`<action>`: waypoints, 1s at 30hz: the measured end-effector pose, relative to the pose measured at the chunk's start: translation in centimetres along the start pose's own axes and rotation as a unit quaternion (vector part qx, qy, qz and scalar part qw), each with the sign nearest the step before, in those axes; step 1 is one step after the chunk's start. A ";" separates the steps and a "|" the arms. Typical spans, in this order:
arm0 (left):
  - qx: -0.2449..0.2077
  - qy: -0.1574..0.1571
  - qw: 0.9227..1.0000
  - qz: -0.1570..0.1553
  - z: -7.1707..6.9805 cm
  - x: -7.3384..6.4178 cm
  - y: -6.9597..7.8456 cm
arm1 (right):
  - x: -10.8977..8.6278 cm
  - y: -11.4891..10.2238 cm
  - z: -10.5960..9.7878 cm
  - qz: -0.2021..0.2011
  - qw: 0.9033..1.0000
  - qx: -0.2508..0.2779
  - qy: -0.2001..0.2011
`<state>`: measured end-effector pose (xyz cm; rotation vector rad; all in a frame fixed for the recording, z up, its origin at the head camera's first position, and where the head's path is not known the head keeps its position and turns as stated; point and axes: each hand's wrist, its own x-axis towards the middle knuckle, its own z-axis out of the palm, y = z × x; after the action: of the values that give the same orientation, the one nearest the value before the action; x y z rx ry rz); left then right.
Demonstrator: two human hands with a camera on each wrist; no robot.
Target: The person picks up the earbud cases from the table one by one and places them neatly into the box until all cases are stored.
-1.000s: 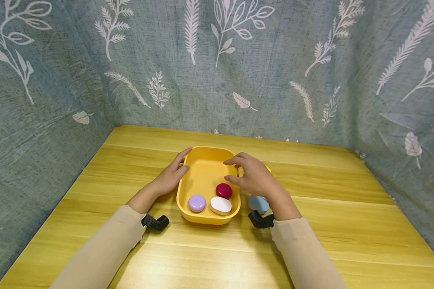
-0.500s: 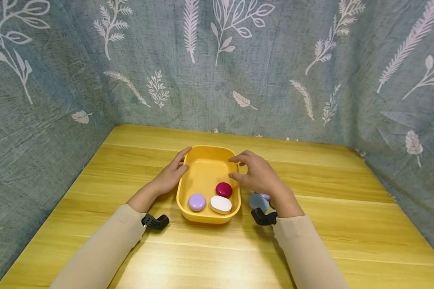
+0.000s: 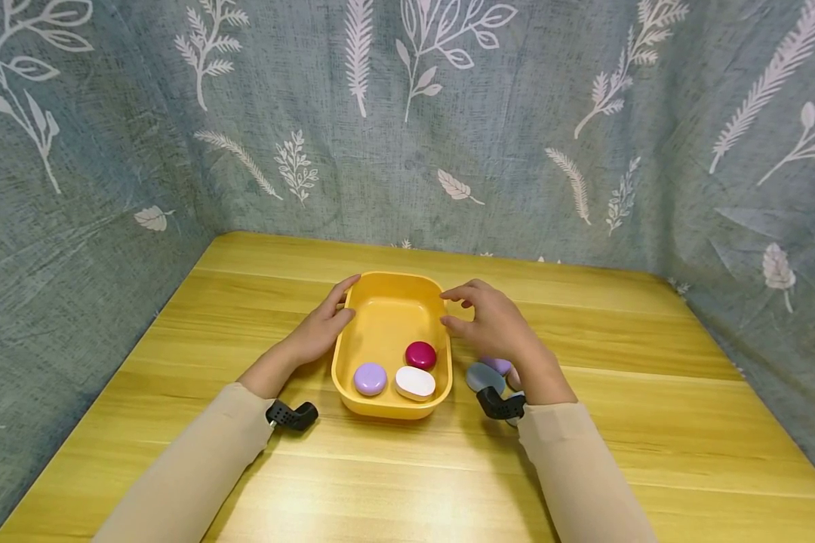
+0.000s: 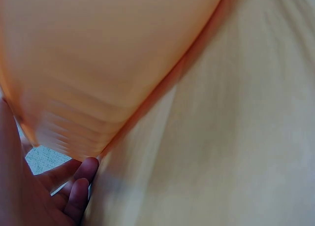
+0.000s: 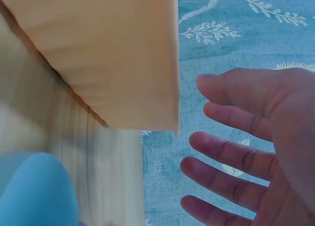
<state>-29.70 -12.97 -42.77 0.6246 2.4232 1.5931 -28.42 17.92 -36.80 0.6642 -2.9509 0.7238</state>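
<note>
A yellow bin [image 3: 389, 411] stands on the wooden table. Inside it, toward the near end, are a lilac rounded piece [image 3: 370, 379], a white oval piece [image 3: 415, 383] and a dark red rounded piece [image 3: 421, 354]. My left hand [image 3: 319, 332] holds the bin's left side, thumb at the rim and fingers against the outer wall. Just beyond the right rim hovers my right hand [image 3: 492, 320], fingers parted and nothing between them. In the right wrist view its fingers are apart from the bin's wall [image 5: 118, 63].
Right of the bin, partly under my right wrist, lie a blue-grey rounded piece [image 3: 484, 377], another lilac piece [image 3: 497, 365] and a pinkish one [image 3: 513, 378]. A light blue piece [image 5: 42, 191] shows close up in the right wrist view. Patterned curtain [image 3: 407, 173] surrounds the table [image 3: 380, 483].
My right hand has drawn back to the right, from over the bin to just outside its right rim. More of the pieces under the wrist show. The left hand and bin stay put.
</note>
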 end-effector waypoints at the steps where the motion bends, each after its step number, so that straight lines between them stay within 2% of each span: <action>1: 0.005 0.001 1.000 0.004 0.0 0.0 -0.1 | 0.0 0.1 0.0 0.004 1.000 0.001 0.001; 6: 0.017 0.011 1.000 0.016 0.2 0.8 -2.2 | 0.1 0.6 -0.3 0.021 1.000 0.001 0.001; 9: 0.011 0.016 1.000 0.012 0.2 1.0 -2.5 | 0.1 0.9 -0.4 0.024 1.000 -0.002 0.003; 19: 0.008 0.013 1.000 0.011 0.1 0.8 -2.4 | 0.0 1.5 -1.1 0.048 0.999 0.002 -0.007; 27: -0.005 -0.001 1.000 0.002 -0.1 -0.1 -0.2 | -0.1 2.1 -1.5 0.061 0.998 0.002 -0.009; 30: -0.011 0.001 1.000 0.007 -0.1 -0.1 -0.3 | -0.1 2.3 -1.6 0.068 0.998 0.001 -0.010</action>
<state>-29.71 -13.21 -43.04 0.6387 2.4040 1.6240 -29.41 20.56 -36.39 0.4778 -3.0380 0.7327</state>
